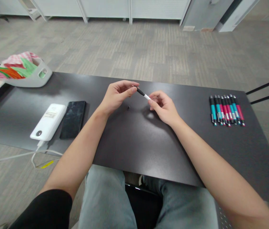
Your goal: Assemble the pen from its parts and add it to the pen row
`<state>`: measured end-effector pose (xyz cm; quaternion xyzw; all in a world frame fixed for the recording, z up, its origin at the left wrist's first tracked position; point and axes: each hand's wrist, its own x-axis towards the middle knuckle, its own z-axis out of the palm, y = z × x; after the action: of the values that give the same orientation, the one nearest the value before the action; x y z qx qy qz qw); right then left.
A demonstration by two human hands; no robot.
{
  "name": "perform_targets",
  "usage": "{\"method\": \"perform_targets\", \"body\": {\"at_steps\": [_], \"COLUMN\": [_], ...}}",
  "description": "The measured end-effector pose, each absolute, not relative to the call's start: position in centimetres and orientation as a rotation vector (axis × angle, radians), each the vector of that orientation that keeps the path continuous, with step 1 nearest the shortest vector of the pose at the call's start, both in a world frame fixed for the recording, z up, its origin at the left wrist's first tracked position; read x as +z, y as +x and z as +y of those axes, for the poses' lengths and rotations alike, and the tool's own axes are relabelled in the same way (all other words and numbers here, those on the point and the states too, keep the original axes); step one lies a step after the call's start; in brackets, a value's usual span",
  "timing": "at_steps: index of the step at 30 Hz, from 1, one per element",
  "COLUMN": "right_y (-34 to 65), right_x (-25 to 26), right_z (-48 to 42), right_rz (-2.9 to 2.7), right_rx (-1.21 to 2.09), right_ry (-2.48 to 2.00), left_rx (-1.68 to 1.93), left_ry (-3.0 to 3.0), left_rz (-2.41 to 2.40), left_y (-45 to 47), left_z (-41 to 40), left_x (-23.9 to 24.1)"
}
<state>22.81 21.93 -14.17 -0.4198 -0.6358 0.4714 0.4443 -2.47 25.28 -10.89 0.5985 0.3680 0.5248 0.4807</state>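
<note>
both hands grip a thin pen part [143, 94] above the worktop [134, 136]: left hand [117, 95] on black end, right hand [163, 106] on white tip; pens [226, 109] lie far right.

Nothing was legible. Near left, the white rectangular plastic power bank [48, 121] carried a small printed label, too blurry to read. Far right, pale bands on the teal & pink pens [226, 110] were illegible too.

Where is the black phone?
In the head view, the black phone lies flat on the left part of the table, just right of the white power bank.
</note>
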Motion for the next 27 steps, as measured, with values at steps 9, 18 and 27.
{"method": "perform_targets", "body": {"at_steps": [9,18,27], "right_y": [23.0,22.8,22.8], "right_x": [-14.3,-13.5,-13.9], "right_z": [22.0,21.8,22.0], "right_rz": [-1.602,-1.563,-1.557], "right_rx": [1.12,1.166,1.195], "right_ry": [-1.019,-1.007,-1.023], "left_rx": [1.212,1.179,1.148], "left_ry": [1.363,1.395,1.408], "left_rz": [0.937,0.888,0.879], "left_y": [-2.1,-2.2,-2.2], "left_z": [24.6,24.8,24.9], "left_x": [-10.2,-11.2,-11.8]}}
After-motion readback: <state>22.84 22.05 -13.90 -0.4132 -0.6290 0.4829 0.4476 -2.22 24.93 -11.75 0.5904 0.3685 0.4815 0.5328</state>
